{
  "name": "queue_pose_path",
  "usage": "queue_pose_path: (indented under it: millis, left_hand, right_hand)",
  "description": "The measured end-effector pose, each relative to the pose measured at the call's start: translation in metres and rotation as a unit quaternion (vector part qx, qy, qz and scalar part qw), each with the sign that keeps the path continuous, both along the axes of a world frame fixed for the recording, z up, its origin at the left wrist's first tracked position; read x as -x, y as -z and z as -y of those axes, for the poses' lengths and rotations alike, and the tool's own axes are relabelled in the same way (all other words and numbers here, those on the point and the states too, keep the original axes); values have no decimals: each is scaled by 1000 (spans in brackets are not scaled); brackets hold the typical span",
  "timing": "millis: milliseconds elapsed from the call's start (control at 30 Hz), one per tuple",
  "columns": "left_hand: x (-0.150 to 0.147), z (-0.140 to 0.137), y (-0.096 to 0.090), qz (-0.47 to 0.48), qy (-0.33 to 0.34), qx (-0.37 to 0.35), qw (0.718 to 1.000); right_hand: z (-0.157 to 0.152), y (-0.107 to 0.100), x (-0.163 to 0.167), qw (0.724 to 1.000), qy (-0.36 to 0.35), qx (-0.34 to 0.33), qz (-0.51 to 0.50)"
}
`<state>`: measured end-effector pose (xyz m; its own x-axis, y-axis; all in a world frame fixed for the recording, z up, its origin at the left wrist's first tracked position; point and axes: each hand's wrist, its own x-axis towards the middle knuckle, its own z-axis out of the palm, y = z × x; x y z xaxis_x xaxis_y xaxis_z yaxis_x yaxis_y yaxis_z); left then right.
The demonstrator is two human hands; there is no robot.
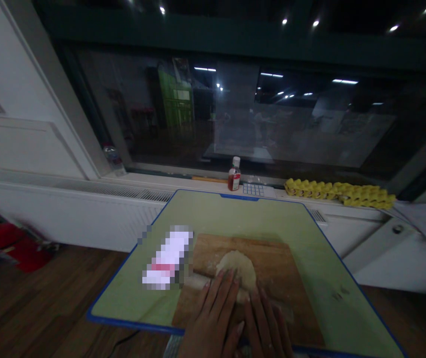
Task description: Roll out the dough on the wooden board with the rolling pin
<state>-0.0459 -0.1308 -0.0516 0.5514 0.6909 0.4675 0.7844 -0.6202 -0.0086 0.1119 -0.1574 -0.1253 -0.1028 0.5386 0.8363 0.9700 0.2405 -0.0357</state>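
Note:
A flattened round of pale dough (240, 263) lies on a wooden board (272, 248) dusted with flour. Across its near part runs a pale rolling pin (197, 282), its left end poking out past my fingers. My left hand (214, 308) rests on the pin with its fingers stretched out, the tips reaching onto the dough. Beside it, my right hand (267, 318) lies on the pin too, fingers long and slightly blurred. The middle of the pin shows between the hands; much of its right part is hidden.
The board sits on a green, blue-edged folding table (231, 214). Left of the board is a pixelated bright object (170, 258). A small bottle (234, 174) and yellow egg cartons (339, 192) stand on the windowsill. A red fire extinguisher (13, 246) is at far left.

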Motion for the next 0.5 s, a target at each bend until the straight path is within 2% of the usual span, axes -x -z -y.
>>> queue_pose_path:
  millis: [133,300,400,500]
  left_hand:
    - [-5,-8,-8,23,1,47,999]
    - [-14,-27,-15,51,-4,82,995]
    - [-17,-36,-15,67,2,79,995]
    - [-19,-43,-17,75,1,87,993]
  right_hand:
    - [0,3,-1,1000,1,17,21]
    - [-8,-16,-10,993,-29,79,88]
    - [-11,-23,-9,992,-4,112,55]
    - [-12,-19,-9,992,2,110,65]
